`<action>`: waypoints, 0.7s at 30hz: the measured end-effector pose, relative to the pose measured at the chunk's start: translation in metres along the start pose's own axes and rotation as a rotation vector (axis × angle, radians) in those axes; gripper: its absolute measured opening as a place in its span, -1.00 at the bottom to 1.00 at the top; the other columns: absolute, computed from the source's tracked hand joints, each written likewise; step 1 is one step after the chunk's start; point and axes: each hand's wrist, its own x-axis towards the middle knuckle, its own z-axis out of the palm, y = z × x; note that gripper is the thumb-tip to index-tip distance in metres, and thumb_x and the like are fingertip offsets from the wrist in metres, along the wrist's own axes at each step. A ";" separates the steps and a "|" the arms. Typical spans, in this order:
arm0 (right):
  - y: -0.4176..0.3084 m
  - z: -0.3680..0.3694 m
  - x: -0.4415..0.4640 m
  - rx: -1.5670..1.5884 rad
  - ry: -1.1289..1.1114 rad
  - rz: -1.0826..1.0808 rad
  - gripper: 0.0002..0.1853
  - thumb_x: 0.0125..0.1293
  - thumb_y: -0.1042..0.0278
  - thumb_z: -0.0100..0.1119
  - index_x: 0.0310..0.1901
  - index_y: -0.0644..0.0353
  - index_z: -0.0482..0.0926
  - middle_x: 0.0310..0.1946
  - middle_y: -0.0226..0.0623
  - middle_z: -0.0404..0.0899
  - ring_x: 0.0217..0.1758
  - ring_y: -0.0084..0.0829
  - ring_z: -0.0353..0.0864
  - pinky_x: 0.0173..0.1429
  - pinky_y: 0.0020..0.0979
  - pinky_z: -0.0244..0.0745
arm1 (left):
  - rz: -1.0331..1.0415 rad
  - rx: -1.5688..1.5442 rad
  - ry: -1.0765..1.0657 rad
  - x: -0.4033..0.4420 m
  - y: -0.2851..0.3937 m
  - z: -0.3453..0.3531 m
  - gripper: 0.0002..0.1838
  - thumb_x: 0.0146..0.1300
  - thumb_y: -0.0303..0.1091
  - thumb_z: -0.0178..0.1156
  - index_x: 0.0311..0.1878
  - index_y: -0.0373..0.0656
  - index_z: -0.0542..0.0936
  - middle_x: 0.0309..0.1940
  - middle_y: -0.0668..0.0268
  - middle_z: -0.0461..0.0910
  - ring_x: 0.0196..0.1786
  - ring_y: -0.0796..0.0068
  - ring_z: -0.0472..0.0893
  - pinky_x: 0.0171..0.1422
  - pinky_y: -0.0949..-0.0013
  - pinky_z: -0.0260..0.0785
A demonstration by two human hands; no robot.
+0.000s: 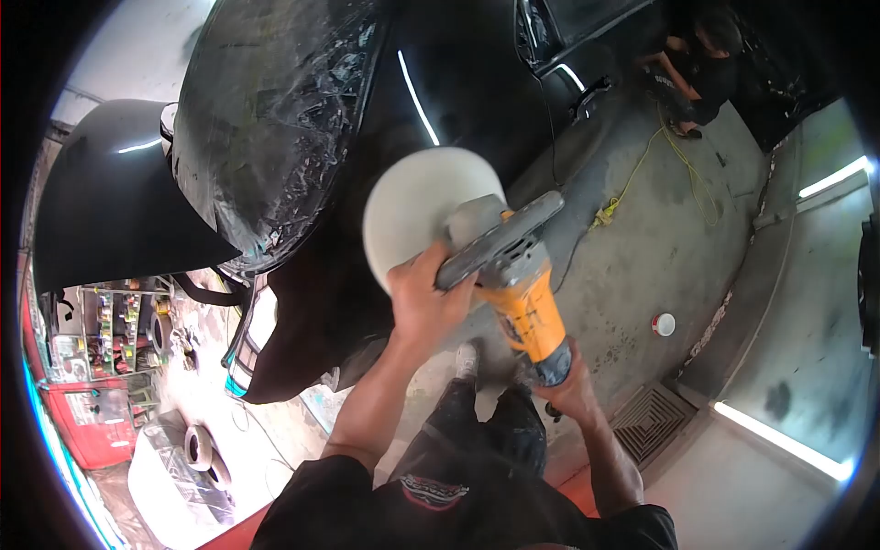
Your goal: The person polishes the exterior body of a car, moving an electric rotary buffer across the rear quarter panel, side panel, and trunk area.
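A yellow and grey power polisher (532,316) with a large round white pad (426,206) is held in both hands. My left hand (428,298) is wrapped round the grey front handle near the pad. My right hand (570,387) grips the dark rear end of the body. The pad is over a glossy black car panel (458,82); whether it touches the panel cannot be made out. Plastic sheeting (275,119) covers the part of the car to the left.
Another person (701,73) crouches at the upper right. A yellow cord (632,179) lies on the grey floor. A white tub (663,324) and a floor grate (653,422) are at the right. A black panel (110,202) juts out at the left, above shelves (119,330).
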 end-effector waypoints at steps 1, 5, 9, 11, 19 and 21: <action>-0.006 0.010 -0.002 0.032 -0.028 0.007 -0.14 -0.14 0.48 0.51 0.29 0.29 0.32 0.08 -0.07 0.57 0.22 -0.28 0.54 0.31 -0.24 0.40 | 0.012 -0.002 -0.011 0.003 0.000 -0.012 -0.80 0.01 -0.46 0.40 -0.31 -0.27 0.59 -0.53 0.03 0.61 -0.41 -0.02 0.67 -0.32 0.19 0.48; -0.038 0.025 0.011 -0.051 0.037 -0.088 -0.13 -0.14 0.47 0.51 0.30 0.28 0.31 0.07 -0.11 0.57 0.19 -0.32 0.55 0.28 -0.27 0.42 | 0.222 -0.004 0.031 0.042 0.006 -0.037 -0.80 -0.03 -0.49 0.39 -0.31 -0.25 0.58 -0.51 0.05 0.61 -0.42 -0.01 0.67 -0.34 0.17 0.47; -0.076 0.025 0.049 -0.010 0.177 -0.124 -0.14 -0.17 0.50 0.50 0.26 0.30 0.34 0.01 -0.19 0.58 0.12 -0.36 0.56 0.24 -0.31 0.44 | 0.456 -0.062 0.115 0.122 0.034 -0.029 -0.79 -0.04 -0.46 0.38 -0.30 -0.24 0.61 -0.49 0.03 0.62 -0.39 -0.05 0.66 -0.30 0.13 0.51; -0.087 0.024 0.067 0.101 0.212 -0.049 -0.18 -0.19 0.53 0.49 0.23 0.31 0.36 -0.05 -0.24 0.59 0.06 -0.39 0.58 0.20 -0.34 0.45 | 0.458 -0.095 0.076 0.158 0.047 -0.021 -0.81 0.00 -0.43 0.39 -0.36 -0.29 0.60 -0.51 -0.02 0.61 -0.38 -0.09 0.66 -0.31 0.14 0.48; -0.056 0.035 0.023 0.243 0.210 0.145 -0.26 -0.17 0.52 0.48 0.17 0.27 0.43 -0.13 -0.33 0.60 -0.02 -0.46 0.58 0.09 -0.36 0.50 | 0.414 -0.089 -0.121 0.124 0.027 0.015 -0.81 0.05 -0.43 0.37 -0.29 -0.29 0.63 -0.42 -0.06 0.64 -0.31 -0.14 0.65 -0.23 0.12 0.51; -0.033 0.040 0.001 0.201 0.180 0.157 -0.23 -0.18 0.48 0.50 0.18 0.28 0.43 -0.13 -0.31 0.61 -0.02 -0.44 0.59 0.11 -0.35 0.50 | 0.355 -0.041 -0.210 0.091 0.012 0.020 -0.75 0.02 -0.42 0.39 -0.21 -0.21 0.63 -0.47 0.03 0.64 -0.36 -0.09 0.66 -0.25 0.05 0.51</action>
